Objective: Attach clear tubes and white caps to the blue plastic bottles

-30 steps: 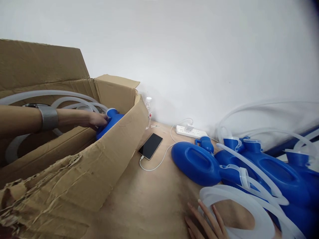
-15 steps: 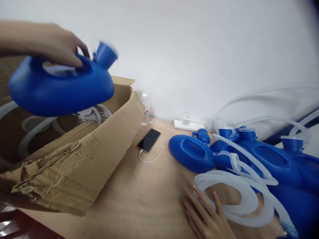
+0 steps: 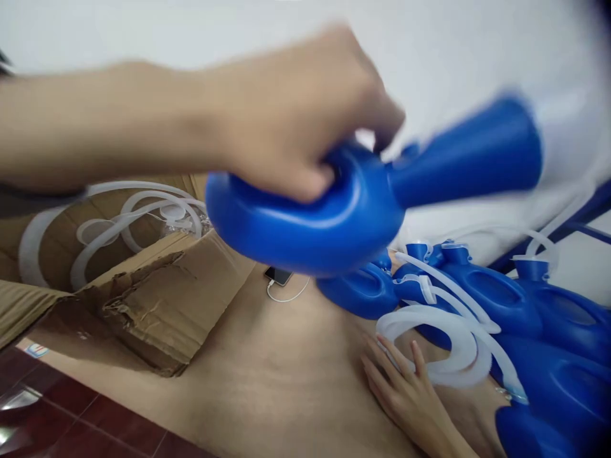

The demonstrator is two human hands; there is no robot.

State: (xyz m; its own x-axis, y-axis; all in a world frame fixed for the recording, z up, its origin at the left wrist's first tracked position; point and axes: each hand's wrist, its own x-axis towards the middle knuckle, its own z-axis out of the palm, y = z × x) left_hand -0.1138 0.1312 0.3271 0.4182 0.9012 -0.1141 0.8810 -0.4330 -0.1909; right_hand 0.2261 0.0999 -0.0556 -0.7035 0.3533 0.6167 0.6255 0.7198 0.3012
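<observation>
Head-worn camera — forward and down

1. Even, soft light brightens the white wall point(image 3: 143, 32) in front of me.
2. The left hand point(image 3: 310, 114) and the blue container point(image 3: 305, 235) it holds look blurred; pale gloss streaks the container.
3. Soft shadow lies beside the sharper right hand point(image 3: 405, 388) on the counter point(image 3: 286, 356).
4. White glare spots the dark red floor point(image 3: 119, 426).
5. Darkness clips the upper right corner.
</observation>
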